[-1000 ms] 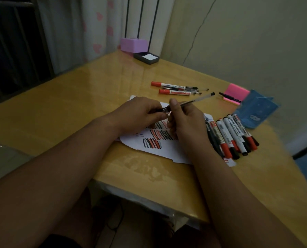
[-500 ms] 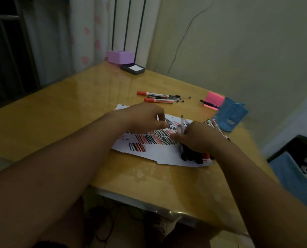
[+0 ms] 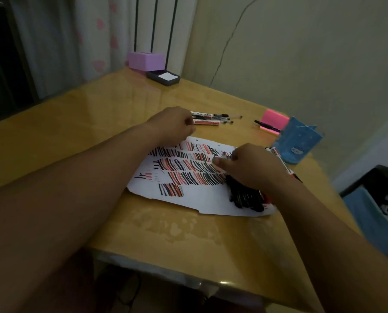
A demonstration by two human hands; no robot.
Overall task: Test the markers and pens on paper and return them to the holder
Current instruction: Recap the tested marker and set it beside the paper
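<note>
A white paper (image 3: 195,201) covered with red and black test strokes lies on the yellow table (image 3: 75,123). My right hand (image 3: 249,168) rests curled over a row of black and red markers (image 3: 247,198) on the paper's right end. A small dark bit, apparently the pen (image 3: 228,157), shows between its thumb and forefinger. My left hand (image 3: 172,125) is curled at the cap ends of red-and-white markers and thin pens (image 3: 211,119) behind the paper; whether it grips one is hidden. The blue holder (image 3: 297,141) stands at the right.
A pink sticky pad (image 3: 275,119) with a black pen (image 3: 266,125) on it lies behind the holder. A purple box (image 3: 145,61) and a dark tray (image 3: 163,77) sit at the far corner. A blue bin (image 3: 373,220) stands off the table's right edge.
My hands separated. The left moved back from the paper to the markers behind it. The right lowered the upright pen onto the marker row. The view shifted right.
</note>
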